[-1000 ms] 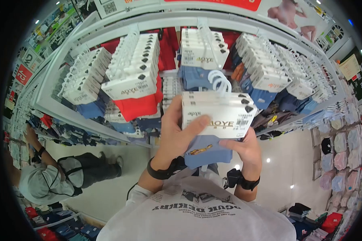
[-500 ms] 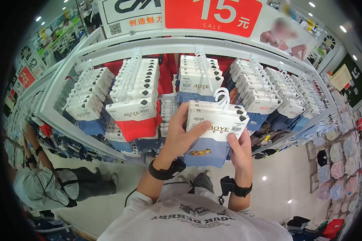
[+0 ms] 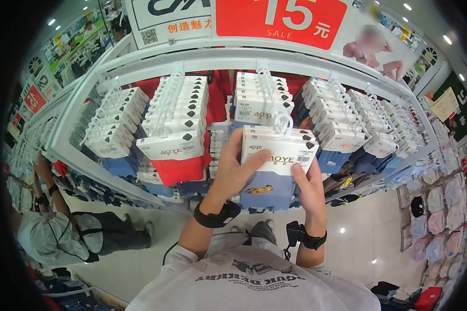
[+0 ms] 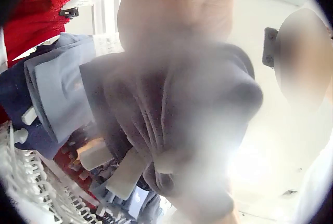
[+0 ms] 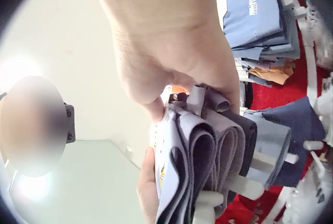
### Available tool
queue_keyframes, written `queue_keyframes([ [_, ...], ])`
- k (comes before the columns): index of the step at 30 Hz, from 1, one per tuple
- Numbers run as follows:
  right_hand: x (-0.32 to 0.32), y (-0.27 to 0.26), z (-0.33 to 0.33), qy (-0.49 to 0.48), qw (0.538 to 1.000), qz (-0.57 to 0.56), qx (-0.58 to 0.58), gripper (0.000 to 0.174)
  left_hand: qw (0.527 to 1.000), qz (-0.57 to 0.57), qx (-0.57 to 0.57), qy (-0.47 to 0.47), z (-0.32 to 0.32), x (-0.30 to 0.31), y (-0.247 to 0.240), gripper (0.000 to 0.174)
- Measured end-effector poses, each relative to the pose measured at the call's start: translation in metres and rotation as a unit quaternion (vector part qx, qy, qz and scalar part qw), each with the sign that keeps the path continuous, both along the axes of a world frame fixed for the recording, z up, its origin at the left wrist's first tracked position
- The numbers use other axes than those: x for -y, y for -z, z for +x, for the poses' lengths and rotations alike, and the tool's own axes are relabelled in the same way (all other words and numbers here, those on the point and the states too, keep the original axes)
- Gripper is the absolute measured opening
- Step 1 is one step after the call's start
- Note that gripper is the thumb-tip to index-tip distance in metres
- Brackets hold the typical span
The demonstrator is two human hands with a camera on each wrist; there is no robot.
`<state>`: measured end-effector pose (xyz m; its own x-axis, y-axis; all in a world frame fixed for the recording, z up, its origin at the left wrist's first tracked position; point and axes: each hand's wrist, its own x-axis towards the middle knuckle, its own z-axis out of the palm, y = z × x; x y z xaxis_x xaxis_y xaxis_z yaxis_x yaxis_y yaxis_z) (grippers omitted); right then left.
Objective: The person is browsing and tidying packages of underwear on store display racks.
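In the head view, both hands hold a small stack of hanging underwear packs. Each pack has a white AOYE card on top, and the front one shows blue-grey cloth with a gold car print. My left hand grips the stack's left side, thumb across the front card. On the right side, my right hand pinches the card's lower right part with its thumb in front. White hooks rise from the stack's top. The right wrist view shows the packs' folded cloth edge-on below that hand. Dark cloth fills the left wrist view, partly blurred.
A white rack frame surrounds rows of hanging packs. Behind the held stack hangs a matching row, with a red-clothed row to its left. A red sale sign stands above. Another person is at the left.
The head view has tilted up, bringing the sale sign into sight. My right thumb has shifted from the blue cloth up onto the card. Both hands still hold the stack.
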<state>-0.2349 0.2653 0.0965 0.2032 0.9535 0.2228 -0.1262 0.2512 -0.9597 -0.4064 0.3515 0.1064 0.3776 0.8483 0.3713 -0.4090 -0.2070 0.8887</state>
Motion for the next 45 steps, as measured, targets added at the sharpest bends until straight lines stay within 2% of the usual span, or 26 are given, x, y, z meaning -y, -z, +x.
queue_keyframes([
  [5,-0.011,0.008,0.0,-0.009,0.999,-0.021,0.023,0.057,1.0,0.004,-0.004,-0.005,0.0,-0.008,0.018,0.049],
  [9,-0.02,-0.003,-0.004,0.002,0.998,0.021,0.066,0.059,0.999,0.04,-0.021,-0.03,0.003,-0.012,0.013,0.06],
  [12,-0.027,-0.002,-0.007,0.02,0.995,0.044,0.089,0.062,0.965,0.161,-0.112,-0.176,0.009,-0.016,0.021,0.07],
  [13,-0.029,-0.005,-0.013,0.022,0.995,0.05,0.079,0.064,0.93,0.206,-0.18,-0.244,0.01,-0.013,0.022,0.077],
  [16,-0.036,-0.006,-0.018,0.026,0.997,0.051,0.051,0.067,0.887,0.253,-0.207,-0.325,0.015,-0.015,0.014,0.079],
  [19,-0.043,-0.008,-0.018,0.03,0.998,0.045,0.038,0.066,0.959,0.149,-0.08,-0.23,0.022,-0.018,0.01,0.077],
  [25,-0.045,-0.002,-0.016,0.05,0.998,0.009,0.048,0.062,0.961,0.111,-0.112,-0.227,0.026,-0.021,0.031,0.083],
  [27,-0.044,0.016,-0.014,0.061,0.997,0.013,0.049,0.061,0.971,0.031,-0.13,-0.2,0.026,-0.016,0.049,0.083],
  [30,-0.03,0.021,-0.017,0.063,0.994,-0.032,0.078,0.06,0.969,-0.025,-0.159,-0.187,0.022,-0.004,0.065,0.076],
  [32,-0.018,0.035,-0.012,0.07,0.986,-0.062,0.14,0.061,0.964,-0.068,-0.181,-0.183,0.019,0.009,0.074,0.073],
  [34,-0.003,0.044,-0.009,0.087,0.971,-0.089,0.204,0.062,0.956,-0.062,-0.19,-0.216,0.018,0.022,0.079,0.069],
  [38,0.033,0.041,0.008,-0.015,0.976,-0.173,0.13,0.061,0.922,0.014,-0.24,-0.305,0.013,0.057,0.11,0.06],
  [41,0.061,0.026,0.028,-0.049,0.967,-0.188,0.165,0.044,0.93,0.028,-0.223,-0.29,0.015,0.086,0.122,0.052],
  [42,0.071,0.026,0.035,-0.062,0.965,-0.191,0.171,0.04,0.93,0.029,-0.25,-0.266,0.016,0.096,0.122,0.048],
  [45,0.102,0.041,0.063,-0.04,0.976,-0.196,0.086,0.025,0.927,0.04,-0.319,-0.195,0.024,0.12,0.118,0.038],
])
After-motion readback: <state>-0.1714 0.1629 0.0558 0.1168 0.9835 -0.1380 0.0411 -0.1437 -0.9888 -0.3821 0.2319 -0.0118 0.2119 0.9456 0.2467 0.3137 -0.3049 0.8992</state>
